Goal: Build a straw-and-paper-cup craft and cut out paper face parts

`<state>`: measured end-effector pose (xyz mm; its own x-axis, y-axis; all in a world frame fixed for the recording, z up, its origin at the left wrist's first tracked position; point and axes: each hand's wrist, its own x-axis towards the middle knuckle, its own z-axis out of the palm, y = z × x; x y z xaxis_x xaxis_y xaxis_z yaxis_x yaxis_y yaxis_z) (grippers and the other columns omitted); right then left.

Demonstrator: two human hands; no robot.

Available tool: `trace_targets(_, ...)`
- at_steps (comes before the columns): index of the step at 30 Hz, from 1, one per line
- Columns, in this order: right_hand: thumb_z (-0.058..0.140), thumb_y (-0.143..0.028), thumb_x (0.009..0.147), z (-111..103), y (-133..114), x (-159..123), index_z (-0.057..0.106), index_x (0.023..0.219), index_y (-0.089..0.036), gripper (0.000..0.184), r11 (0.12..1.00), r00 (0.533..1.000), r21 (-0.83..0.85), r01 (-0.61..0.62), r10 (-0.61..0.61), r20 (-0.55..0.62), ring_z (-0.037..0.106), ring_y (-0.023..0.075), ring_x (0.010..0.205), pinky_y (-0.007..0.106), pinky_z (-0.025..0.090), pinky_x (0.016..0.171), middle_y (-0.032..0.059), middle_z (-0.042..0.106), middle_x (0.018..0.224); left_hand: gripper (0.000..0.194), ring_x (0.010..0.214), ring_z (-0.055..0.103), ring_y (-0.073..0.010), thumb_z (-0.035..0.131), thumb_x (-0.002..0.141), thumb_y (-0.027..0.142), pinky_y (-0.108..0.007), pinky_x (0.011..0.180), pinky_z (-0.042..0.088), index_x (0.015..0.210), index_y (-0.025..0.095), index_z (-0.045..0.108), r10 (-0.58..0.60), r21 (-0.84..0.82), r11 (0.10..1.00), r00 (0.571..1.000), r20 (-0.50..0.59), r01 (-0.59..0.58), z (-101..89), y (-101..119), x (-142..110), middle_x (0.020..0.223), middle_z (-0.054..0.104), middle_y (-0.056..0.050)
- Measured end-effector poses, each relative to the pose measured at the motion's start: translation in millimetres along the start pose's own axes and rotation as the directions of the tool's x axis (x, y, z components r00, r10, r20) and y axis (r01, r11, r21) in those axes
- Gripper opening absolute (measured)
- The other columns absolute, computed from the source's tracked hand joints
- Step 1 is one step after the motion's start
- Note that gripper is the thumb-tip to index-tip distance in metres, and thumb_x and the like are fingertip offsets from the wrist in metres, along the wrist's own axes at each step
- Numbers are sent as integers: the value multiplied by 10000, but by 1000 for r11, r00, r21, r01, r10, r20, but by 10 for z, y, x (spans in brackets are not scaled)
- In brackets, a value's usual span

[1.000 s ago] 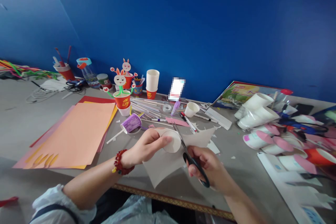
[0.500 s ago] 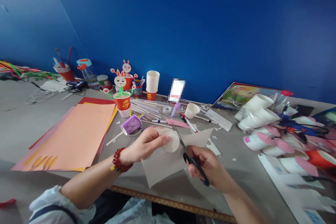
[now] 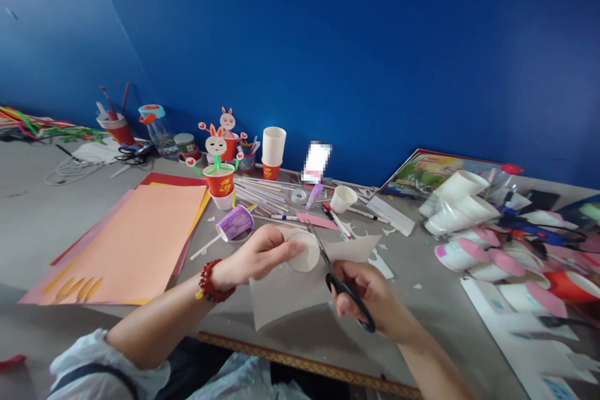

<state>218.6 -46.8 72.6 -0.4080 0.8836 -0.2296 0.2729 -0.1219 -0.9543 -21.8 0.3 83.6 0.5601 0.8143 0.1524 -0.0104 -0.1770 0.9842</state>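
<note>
Between the thumb and fingers of my left hand (image 3: 265, 254) is a sheet of white paper (image 3: 285, 300) with a partly cut circle (image 3: 307, 256). My right hand (image 3: 363, 294) grips black-handled scissors (image 3: 349, 294), whose blades lie along the circle's right edge, pointing away from me. The rest of the sheet hangs below and to the right of the circle. Just beyond the paper are a pink paper strip (image 3: 319, 220) and a red marker (image 3: 328, 209).
A stack of coloured paper (image 3: 135, 231) lies at left. Behind it stand rabbit figures in red cups (image 3: 220, 182), near a purple cup (image 3: 235, 223). White paper cups (image 3: 462, 200) and pink-trimmed cups (image 3: 462, 250) crowd the right. A small white cup (image 3: 344, 199) stands beyond my hands.
The paper's lower corner has swung a little to the left as the sheet turns slightly. Both hands stay almost in place, with the scissors still at the circle's right edge.
</note>
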Motion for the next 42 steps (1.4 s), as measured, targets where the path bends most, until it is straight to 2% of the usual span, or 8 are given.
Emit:
trace_targets(3,692,-859,585,35,-66,-8,443,660,-214,695,999,1000,39,7,-8,30,367,81,479,220,231,430,-22,526,577,453,622,433,-122,506,958,513,-229,547,351,814,112,662,-11,-2,1000,999,49,11,25,-23,-15,700,559,-34)
trace_targets(6,688,-863,587,45,-61,-11,442,653,-213,698,999,999,22,37,-37,26,356,80,480,219,229,433,-39,480,556,429,656,418,-124,499,971,484,-235,601,370,770,124,615,25,1,1000,999,46,-25,39,-47,-29,697,523,-23)
trace_targets(16,703,-843,600,29,-19,-4,445,653,-207,688,998,998,11,54,-54,20,372,86,503,216,265,463,-47,461,560,431,628,381,-114,493,973,484,-233,569,325,741,134,588,15,-3,1000,998,58,-15,33,-22,-36,686,485,-7)
trace_targets(19,709,-829,612,22,13,-5,463,653,-205,673,998,998,18,63,-63,13,341,79,485,215,233,441,-49,464,552,442,617,365,-111,500,969,489,-235,560,313,713,137,578,12,4,1000,998,61,-12,30,-24,-33,667,469,-1)
trace_targets(26,703,-820,636,18,26,-5,454,643,-208,661,997,996,-13,82,-82,18,361,96,517,235,245,478,-42,462,567,469,647,459,-137,519,942,540,-243,577,361,812,115,667,4,19,1000,998,55,-5,6,-26,-35,717,569,-39)
trace_targets(32,740,-774,638,34,8,10,443,632,-211,636,999,999,-3,32,-32,8,367,91,510,228,274,478,-41,477,563,495,672,484,-153,521,934,564,-238,575,386,815,109,677,33,53,998,997,63,-36,-31,10,-28,684,562,-42)
trace_targets(37,777,-653,691,10,81,38,425,630,-210,569,998,998,-7,57,-57,9,307,71,483,206,224,432,-59,439,544,502,698,490,-154,501,945,561,-238,596,396,833,102,670,10,90,996,996,90,-18,-61,1,-24,707,563,-39)
trace_targets(42,737,-684,706,-23,85,44,424,641,-209,572,996,997,-54,75,-74,18,364,89,518,213,270,468,-49,439,567,495,705,495,-154,495,951,549,-238,601,392,823,104,672,8,91,996,995,99,-17,-83,-8,-15,729,578,-46)
